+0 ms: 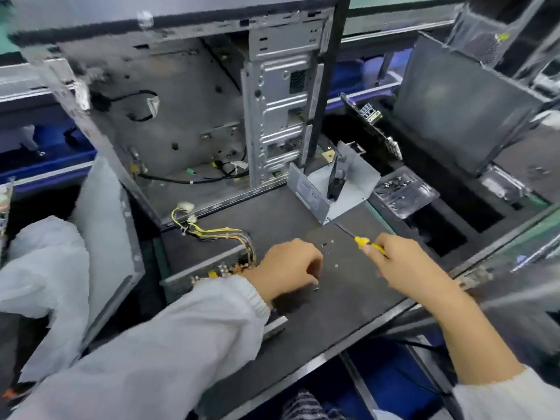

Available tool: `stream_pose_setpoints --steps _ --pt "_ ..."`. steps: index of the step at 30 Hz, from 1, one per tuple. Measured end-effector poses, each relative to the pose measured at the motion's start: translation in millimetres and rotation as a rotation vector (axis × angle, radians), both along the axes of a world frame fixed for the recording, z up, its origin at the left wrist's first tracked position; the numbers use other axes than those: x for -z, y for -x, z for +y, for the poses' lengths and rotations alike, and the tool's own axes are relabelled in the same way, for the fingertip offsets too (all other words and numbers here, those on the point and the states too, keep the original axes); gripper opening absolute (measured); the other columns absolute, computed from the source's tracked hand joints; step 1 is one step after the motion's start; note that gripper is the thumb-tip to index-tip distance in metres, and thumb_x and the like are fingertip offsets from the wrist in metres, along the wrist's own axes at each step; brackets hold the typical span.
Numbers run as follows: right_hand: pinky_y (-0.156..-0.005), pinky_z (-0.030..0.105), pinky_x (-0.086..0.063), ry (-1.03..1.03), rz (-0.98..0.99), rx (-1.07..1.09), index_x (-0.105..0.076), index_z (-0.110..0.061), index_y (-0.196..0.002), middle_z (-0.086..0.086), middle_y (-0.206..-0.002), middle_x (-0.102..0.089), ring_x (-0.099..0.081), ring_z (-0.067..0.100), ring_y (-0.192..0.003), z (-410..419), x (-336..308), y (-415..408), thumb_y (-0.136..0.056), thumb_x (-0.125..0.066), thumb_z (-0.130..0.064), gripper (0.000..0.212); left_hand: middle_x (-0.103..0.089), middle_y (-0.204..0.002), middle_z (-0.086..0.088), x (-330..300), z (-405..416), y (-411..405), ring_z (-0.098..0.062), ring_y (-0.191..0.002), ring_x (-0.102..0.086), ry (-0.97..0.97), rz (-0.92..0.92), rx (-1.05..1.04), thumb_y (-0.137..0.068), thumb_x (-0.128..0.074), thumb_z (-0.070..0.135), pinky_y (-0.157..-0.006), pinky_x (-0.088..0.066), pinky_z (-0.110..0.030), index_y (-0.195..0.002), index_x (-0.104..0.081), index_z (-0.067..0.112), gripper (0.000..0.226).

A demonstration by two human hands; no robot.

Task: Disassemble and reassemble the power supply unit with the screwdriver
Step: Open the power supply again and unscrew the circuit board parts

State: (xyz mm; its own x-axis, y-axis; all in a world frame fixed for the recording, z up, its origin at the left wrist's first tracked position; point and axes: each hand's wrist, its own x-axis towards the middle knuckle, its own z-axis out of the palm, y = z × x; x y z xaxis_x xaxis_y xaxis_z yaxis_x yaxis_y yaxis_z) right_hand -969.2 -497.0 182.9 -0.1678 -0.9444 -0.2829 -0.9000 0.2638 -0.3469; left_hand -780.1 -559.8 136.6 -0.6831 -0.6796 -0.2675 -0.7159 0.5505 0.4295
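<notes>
The power supply's base [194, 281] with its circuit board lies on the dark mat [348, 298], partly under my left forearm. Yellow and black wires [212, 230] run out of it to white plugs. Its grey metal cover [348, 177] stands apart, further back on the mat, with a black fan leaning inside. My right hand [406, 262] grips a yellow-handled screwdriver [360, 241], whose tip points toward the cover. My left hand [288, 268] hovers over the mat with fingers curled down by a small screw [316, 288]; whether it pinches anything is hidden. Loose screws [328, 253] lie between my hands.
An open computer case [181, 116] stands behind the mat. A clear tray of screws [403, 189] sits on black foam at the right, next to a circuit board [372, 125] and a dark panel [454, 107]. White cloth [45, 268] lies at the left.
</notes>
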Motion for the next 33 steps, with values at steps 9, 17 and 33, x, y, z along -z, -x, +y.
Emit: stream_pose_setpoints --steps 9,17,33 --pt "-0.069 0.038 -0.048 -0.114 -0.03 -0.052 -0.047 -0.012 -0.086 0.007 -0.08 -0.061 -0.058 0.032 -0.078 -8 17 14 -0.097 -0.039 -0.046 0.037 -0.065 -0.089 0.006 42 -15 30 -0.012 -0.086 -0.055 -0.091 0.019 0.009 -0.075 -0.08 0.027 -0.067 -0.038 -0.028 -0.091 -0.065 0.021 0.022" --pt "-0.053 0.031 -0.033 -0.11 0.035 -0.058 -0.038 -0.017 -0.077 0.0 -0.069 -0.048 -0.047 0.025 -0.066 -13 23 21 -0.098 -0.035 -0.046 0.037 -0.058 -0.076 0.006 40 -51 37 -0.013 -0.074 -0.054 -0.101 0.239 -0.306 -0.079 -0.077 0.015 -0.075 -0.052 -0.035 -0.08 -0.065 0.018 0.012" --pt "-0.061 0.035 -0.046 0.011 -0.194 -0.113 -0.049 -0.026 -0.081 0.002 -0.065 -0.058 -0.051 0.018 -0.061 2 7 24 -0.091 -0.038 -0.055 0.032 -0.074 -0.083 -0.014 20 -34 12 -0.019 -0.074 -0.073 -1.191 1.291 -1.145 -0.088 -0.063 -0.004 -0.06 -0.058 -0.024 -0.087 -0.069 -0.002 0.006"
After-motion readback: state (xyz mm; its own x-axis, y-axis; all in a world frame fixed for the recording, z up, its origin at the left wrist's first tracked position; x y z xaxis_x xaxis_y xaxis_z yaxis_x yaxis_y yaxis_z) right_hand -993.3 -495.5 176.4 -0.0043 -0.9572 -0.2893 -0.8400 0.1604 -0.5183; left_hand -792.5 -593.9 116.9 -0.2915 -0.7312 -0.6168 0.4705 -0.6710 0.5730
